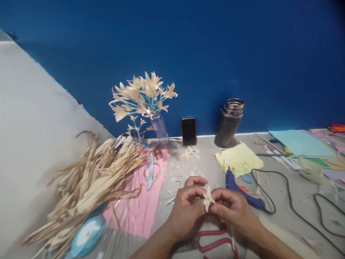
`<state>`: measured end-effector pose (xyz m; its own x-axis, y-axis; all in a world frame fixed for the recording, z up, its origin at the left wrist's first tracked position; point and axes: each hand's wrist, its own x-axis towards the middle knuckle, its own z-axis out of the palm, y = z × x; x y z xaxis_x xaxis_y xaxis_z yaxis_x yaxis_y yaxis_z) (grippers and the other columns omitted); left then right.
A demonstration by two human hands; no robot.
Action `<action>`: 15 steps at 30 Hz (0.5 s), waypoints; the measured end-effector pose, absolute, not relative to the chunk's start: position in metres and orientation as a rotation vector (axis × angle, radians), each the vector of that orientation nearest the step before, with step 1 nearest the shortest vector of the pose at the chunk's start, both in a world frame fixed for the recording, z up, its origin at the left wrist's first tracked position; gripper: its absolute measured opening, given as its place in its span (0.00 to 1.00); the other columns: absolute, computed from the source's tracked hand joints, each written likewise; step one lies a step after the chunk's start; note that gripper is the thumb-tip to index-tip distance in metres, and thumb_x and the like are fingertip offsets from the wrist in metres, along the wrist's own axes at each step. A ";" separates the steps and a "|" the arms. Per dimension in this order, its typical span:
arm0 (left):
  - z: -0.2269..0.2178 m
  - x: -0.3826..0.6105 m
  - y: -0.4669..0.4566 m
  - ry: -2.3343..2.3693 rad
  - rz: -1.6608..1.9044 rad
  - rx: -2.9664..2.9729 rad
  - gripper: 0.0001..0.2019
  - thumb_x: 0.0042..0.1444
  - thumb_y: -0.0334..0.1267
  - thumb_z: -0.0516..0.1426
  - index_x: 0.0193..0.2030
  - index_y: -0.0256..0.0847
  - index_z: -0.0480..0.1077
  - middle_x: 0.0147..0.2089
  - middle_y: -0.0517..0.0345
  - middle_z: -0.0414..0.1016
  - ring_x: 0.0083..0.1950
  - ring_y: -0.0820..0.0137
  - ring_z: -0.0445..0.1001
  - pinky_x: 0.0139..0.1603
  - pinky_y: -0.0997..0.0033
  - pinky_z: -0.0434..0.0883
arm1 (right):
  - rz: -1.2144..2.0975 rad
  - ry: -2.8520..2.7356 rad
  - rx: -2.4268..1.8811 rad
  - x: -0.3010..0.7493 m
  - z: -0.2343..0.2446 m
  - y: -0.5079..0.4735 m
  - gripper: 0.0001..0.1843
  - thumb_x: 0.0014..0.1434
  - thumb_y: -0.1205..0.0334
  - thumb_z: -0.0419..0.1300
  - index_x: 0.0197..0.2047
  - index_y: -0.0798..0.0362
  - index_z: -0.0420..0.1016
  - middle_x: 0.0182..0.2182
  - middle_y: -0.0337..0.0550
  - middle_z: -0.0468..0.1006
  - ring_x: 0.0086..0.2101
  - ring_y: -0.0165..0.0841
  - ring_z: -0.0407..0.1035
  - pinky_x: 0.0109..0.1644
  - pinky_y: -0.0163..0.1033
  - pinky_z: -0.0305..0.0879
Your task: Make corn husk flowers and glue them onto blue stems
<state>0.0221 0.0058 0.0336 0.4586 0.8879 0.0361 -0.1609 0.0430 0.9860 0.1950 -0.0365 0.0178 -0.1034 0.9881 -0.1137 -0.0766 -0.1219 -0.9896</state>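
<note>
A small cream-coloured husk flower [208,199] with pointed petals sits between both hands in the middle of the view. My left hand [188,205] pinches it from the left with thumb and fingers. From the right, the thumb and forefinger of my right hand [233,208] close on its edge. Under the hands lie scissors with red handles [215,233], partly covered. Just beyond my right hand rests a blue glue gun [238,190], its nozzle on a crumpled yellow paper [239,158]. Part of a thin pale stick shows below my right hand.
At left, dried corn husks [99,176] lie over pink paper [151,216] near a blue ribbon roll [87,230]. A clear vase [160,129] of husk flowers [142,93], a phone [189,131] and an open flask [229,124] stand by the blue wall. A black cord [288,190] crosses the right side.
</note>
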 end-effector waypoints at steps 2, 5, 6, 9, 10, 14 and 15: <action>0.029 0.024 0.005 0.715 0.922 1.291 0.06 0.53 0.40 0.67 0.36 0.43 0.82 0.51 0.48 0.73 0.54 0.59 0.71 0.56 0.61 0.66 | 1.486 -1.060 -1.167 0.197 0.014 -0.034 0.16 0.51 0.49 0.70 0.29 0.53 0.75 0.20 0.34 0.70 0.19 0.25 0.58 0.22 0.31 0.56; 0.021 0.027 0.004 0.715 0.915 1.224 0.15 0.53 0.38 0.67 0.49 0.46 0.80 0.50 0.50 0.75 0.52 0.63 0.73 0.53 0.65 0.68 | 1.442 -1.018 -1.147 0.199 0.013 -0.031 0.16 0.52 0.49 0.70 0.28 0.53 0.74 0.21 0.35 0.72 0.20 0.26 0.59 0.24 0.31 0.57; 0.017 0.028 0.003 0.736 0.902 1.175 0.17 0.53 0.39 0.67 0.50 0.45 0.79 0.47 0.51 0.77 0.48 0.65 0.74 0.50 0.67 0.70 | 1.393 -1.009 -1.158 0.200 0.014 -0.030 0.15 0.52 0.50 0.69 0.28 0.53 0.75 0.21 0.36 0.72 0.21 0.26 0.60 0.25 0.31 0.58; 0.005 0.030 0.001 0.809 0.843 0.979 0.14 0.53 0.43 0.67 0.43 0.40 0.76 0.29 0.59 0.74 0.29 0.73 0.71 0.33 0.74 0.68 | 1.160 -0.965 -1.238 0.204 0.017 -0.025 0.13 0.50 0.54 0.70 0.27 0.53 0.75 0.22 0.36 0.72 0.23 0.27 0.62 0.27 0.32 0.60; 0.000 0.030 0.001 0.819 0.833 0.927 0.13 0.53 0.45 0.67 0.38 0.39 0.74 0.24 0.62 0.71 0.25 0.75 0.67 0.28 0.76 0.65 | 1.089 -0.945 -1.258 0.206 0.018 -0.022 0.13 0.49 0.55 0.71 0.26 0.54 0.75 0.22 0.36 0.72 0.24 0.28 0.62 0.27 0.32 0.60; -0.011 0.030 0.002 0.669 0.815 0.815 0.18 0.57 0.51 0.64 0.30 0.40 0.65 0.18 0.66 0.63 0.16 0.79 0.57 0.19 0.79 0.56 | 0.999 -0.836 -1.265 0.216 0.018 -0.013 0.14 0.49 0.52 0.71 0.28 0.54 0.76 0.23 0.37 0.71 0.22 0.27 0.60 0.25 0.32 0.57; -0.012 0.030 0.002 0.602 0.807 0.782 0.18 0.57 0.52 0.63 0.30 0.41 0.64 0.17 0.67 0.62 0.16 0.79 0.56 0.19 0.79 0.56 | 0.995 -0.807 -1.272 0.218 0.018 -0.011 0.15 0.50 0.51 0.70 0.28 0.53 0.76 0.21 0.36 0.70 0.21 0.26 0.58 0.24 0.32 0.56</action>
<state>0.0298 0.0023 -0.0124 0.5584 0.8106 -0.1764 -0.4007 0.4498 0.7982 0.2183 -0.0109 0.0176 0.3793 0.9243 -0.0435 -0.1476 0.0140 -0.9890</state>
